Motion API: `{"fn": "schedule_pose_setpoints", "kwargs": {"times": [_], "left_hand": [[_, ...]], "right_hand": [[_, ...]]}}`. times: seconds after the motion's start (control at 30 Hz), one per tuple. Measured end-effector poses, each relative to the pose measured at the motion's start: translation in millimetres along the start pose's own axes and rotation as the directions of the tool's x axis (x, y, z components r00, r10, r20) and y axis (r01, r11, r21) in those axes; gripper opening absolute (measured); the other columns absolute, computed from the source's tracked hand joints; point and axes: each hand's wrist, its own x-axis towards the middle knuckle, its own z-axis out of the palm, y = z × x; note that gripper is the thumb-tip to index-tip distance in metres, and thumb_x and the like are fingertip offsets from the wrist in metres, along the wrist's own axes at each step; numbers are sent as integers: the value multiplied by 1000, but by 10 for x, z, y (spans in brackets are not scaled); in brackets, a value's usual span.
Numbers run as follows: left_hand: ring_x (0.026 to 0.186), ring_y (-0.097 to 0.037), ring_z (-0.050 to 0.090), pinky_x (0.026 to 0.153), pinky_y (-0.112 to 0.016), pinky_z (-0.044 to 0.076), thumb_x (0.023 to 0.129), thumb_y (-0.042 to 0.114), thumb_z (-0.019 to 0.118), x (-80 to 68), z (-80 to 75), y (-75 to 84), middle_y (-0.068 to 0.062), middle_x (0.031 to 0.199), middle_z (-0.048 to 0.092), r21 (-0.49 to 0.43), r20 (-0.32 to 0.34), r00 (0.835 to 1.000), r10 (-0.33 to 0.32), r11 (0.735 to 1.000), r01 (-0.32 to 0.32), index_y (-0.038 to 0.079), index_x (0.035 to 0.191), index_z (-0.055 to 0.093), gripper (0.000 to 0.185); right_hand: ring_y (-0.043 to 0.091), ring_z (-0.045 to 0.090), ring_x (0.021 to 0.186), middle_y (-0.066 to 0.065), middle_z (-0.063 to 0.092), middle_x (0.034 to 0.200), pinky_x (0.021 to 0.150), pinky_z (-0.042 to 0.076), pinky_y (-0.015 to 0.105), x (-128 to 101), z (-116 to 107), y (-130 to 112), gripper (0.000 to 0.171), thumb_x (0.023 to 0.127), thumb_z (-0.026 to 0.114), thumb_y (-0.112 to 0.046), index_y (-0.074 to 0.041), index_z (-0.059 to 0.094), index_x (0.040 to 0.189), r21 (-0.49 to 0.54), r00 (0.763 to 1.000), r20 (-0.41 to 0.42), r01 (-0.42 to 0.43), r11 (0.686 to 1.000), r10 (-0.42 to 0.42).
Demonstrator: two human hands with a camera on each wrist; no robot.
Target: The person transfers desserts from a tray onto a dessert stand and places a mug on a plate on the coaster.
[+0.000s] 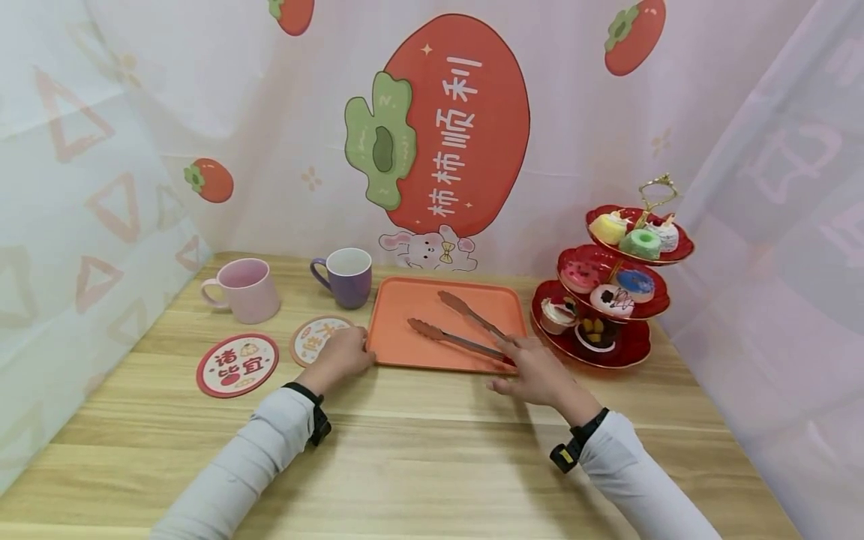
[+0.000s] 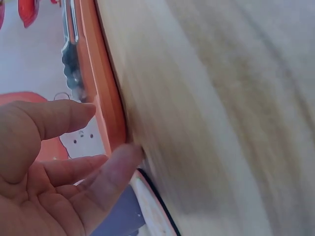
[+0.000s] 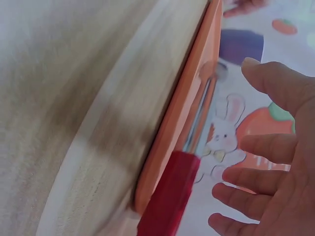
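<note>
Two hands flank the orange tray (image 1: pixel 412 346) on the desk (image 1: pixel 418 442): left hand (image 1: pixel 343 354) touches its near-left corner, fingers relaxed; right hand (image 1: pixel 535 371), fingers spread, reaches the tongs (image 1: pixel 454 324) lying inside. Closing a grip on the tongs' handle seemingly follows.

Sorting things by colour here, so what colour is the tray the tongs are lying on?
Orange. The tray under the tongs shows best in the head view.

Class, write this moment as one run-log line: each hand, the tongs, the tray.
left hand: open, at tray left edge | right hand: open, by tongs | tongs: lying on tray
</note>
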Motion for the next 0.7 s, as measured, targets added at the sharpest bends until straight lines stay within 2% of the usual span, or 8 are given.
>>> {"fn": "schedule_pose_setpoints", "kwargs": {"times": [0.23,0.37,0.43,0.6,0.7], "left_hand": [[81,-25,52,68,-39,47,78,13,67,-127,-17,89,-11,83,55,98,-23,996,90,991,-87,-3,95,62,23],[94,-30,54,76,-43,48,79,17,69,-172,7,103,-18,102,55,131,5,996,95,987,-94,-4,115,60,43],[100,-33,55,79,-44,48,78,17,69,-201,20,93,-21,109,55,139,22,995,98,985,-100,-3,119,58,47],[107,-37,52,85,-47,45,78,17,69,-279,14,66,-24,116,55,178,57,988,142,972,-150,-2,119,59,47],[104,-38,53,84,-48,45,77,20,70,-316,-23,55,-24,116,54,206,82,984,160,963,-174,-1,119,59,49]], "right_hand": [[43,44,117,26,45,132,92,35,59,-167,3,-141,70,74,75,-42,-3,54,129,8,993,-21,114,993,-113],[41,45,117,24,45,132,89,38,59,-252,38,-203,69,75,74,-44,-3,55,127,-8,989,4,146,989,-146],[41,45,117,24,45,133,88,38,60,-289,53,-239,68,75,74,-43,-4,55,127,-6,988,23,150,989,-150],[42,43,118,24,45,133,88,36,62,-382,81,-301,67,74,75,-40,-4,55,128,-9,984,43,173,985,-172],[42,44,118,24,45,132,89,34,64,-446,104,-317,68,74,76,-41,-5,56,127,-11,979,45,198,980,-197]]}}
